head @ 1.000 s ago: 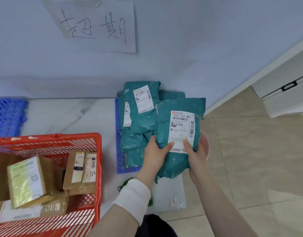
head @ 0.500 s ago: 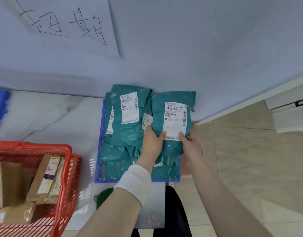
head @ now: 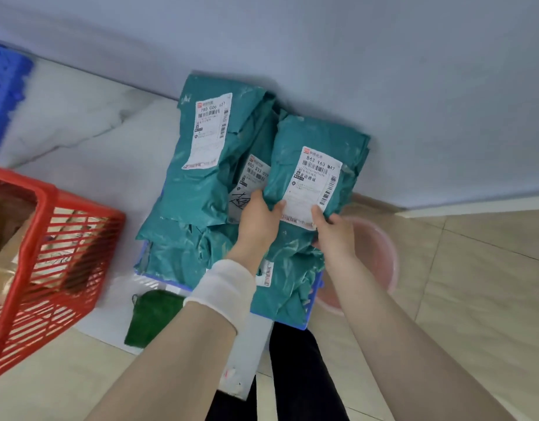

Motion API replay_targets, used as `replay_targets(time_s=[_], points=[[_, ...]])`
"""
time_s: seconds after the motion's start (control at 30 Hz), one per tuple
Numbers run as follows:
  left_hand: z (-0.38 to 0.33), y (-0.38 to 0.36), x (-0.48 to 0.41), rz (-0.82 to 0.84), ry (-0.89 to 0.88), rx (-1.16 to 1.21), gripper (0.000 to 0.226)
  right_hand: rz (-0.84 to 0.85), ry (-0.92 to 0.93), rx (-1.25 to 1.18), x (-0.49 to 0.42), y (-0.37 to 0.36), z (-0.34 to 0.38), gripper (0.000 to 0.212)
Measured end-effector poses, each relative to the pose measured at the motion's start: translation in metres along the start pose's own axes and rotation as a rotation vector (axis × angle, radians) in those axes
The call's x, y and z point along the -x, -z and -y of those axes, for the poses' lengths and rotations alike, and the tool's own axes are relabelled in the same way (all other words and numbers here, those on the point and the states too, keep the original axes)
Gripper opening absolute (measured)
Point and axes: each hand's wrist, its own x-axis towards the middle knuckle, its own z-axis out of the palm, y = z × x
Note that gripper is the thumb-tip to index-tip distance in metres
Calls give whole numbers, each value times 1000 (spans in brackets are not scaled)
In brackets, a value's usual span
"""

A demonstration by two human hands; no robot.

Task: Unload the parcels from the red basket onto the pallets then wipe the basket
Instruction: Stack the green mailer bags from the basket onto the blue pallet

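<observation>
Both hands, left hand [head: 259, 215] and right hand [head: 333, 230], pinch the lower edge of a crumpled teal plastic mailer parcel [head: 315, 165], propping it against the wall atop the blue pallet [head: 307, 314], presumably label-outward for reading.

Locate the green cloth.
Head view, lower left of centre: the green cloth lies on the floor between the red basket and the blue pallet, beside the left forearm.
</observation>
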Motion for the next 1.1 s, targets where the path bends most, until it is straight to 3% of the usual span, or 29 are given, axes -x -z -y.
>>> replay_targets(time_s=[0.17, 0.4, 0.6, 0.87, 0.97, 1.1], points=[[-4, 3, 7, -129, -71, -4, 45, 84, -42, -88, -1, -3, 9, 22], [-6, 7, 34, -236, -127, -1, 49, 76, 4, 0, 20, 6, 15, 31], [-10, 35, 75, -241, -229, -38, 44, -82, 116, 235, 77, 10, 14, 70], [30, 117, 140, -106, -393, -186, 36, -279, 367, 455, 193, -28, 8, 62], [66, 164, 159, -50, -458, -332, 37, -336, 372, 437, 247, -68, -4, 60], [115, 239, 182, -73, -484, -423, 38, -274, 323, 358, 313, -138, -15, 59]])
